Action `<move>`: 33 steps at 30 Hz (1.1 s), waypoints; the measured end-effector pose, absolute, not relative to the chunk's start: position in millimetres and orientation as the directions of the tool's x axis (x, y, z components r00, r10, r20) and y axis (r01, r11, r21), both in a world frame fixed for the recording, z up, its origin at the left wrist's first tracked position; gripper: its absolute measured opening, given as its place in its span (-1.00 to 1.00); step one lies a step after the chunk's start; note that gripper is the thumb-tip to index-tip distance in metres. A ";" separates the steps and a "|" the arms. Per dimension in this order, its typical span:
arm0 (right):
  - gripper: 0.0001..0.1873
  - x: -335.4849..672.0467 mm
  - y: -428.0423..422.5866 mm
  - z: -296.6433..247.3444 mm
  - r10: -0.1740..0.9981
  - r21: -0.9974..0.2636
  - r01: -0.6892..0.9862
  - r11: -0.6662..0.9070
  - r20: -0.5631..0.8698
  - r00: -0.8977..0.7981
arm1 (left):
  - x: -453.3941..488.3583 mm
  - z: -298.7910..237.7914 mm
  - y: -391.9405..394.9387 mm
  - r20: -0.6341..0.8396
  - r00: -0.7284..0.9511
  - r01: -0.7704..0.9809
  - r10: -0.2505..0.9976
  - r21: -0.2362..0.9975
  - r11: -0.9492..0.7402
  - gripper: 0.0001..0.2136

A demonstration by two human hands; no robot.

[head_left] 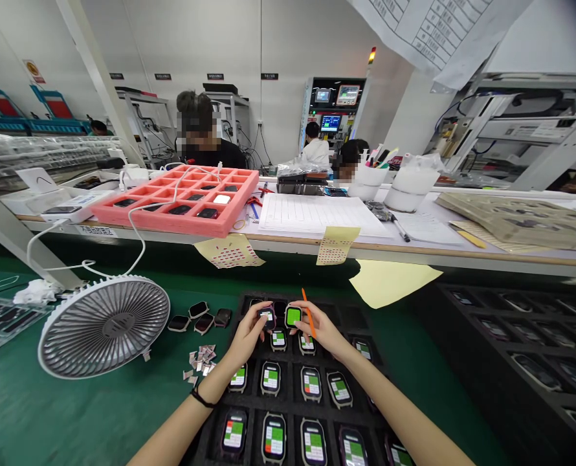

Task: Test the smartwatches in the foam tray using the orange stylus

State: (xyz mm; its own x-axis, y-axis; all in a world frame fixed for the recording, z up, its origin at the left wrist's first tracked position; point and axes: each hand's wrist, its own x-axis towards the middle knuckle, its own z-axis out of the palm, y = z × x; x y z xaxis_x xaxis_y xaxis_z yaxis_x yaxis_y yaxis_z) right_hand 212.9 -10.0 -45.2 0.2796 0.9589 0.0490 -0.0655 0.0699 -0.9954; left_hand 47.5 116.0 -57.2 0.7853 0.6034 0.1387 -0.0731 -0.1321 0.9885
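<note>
My left hand [249, 329] is closed around a strapless smartwatch [267, 317] whose screen is lit with white and green. Beside it, my right hand [320, 327] grips a second smartwatch [293, 316] with a bright green screen. An orange stick-like tool [308, 309] is also tucked between the right fingers. Both hands hover over the far part of a black foam tray [288, 353]. Several watch bodies sit in its pockets, most with lit screens of green, white and some red blocks, like this watch [270, 378]. The wrists hide part of the tray.
A round fan [106, 327] stands left on the green mat. Several dark watch bodies [203, 322] and small loose pieces [200, 362] lie between fan and tray. Another black tray [525, 343] is at right. The shelf [288, 241] ahead carries a pink foam tray [171, 223] and papers [317, 213].
</note>
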 end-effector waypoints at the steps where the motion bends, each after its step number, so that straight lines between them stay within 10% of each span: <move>1: -0.58 212.7 -9.9 -44.6 0.958 -0.995 -0.072 0.069 0.046 0.282 | 47.4 -57.1 115.9 0.137 0.785 -0.068 0.604 0.988 -0.135 -0.60; 33: -0.58 213.3 -9.2 -46.1 0.961 -0.995 -0.072 0.062 0.040 0.275 | 48.6 -47.4 108.2 0.155 0.785 -0.070 0.600 0.984 -0.163 -0.60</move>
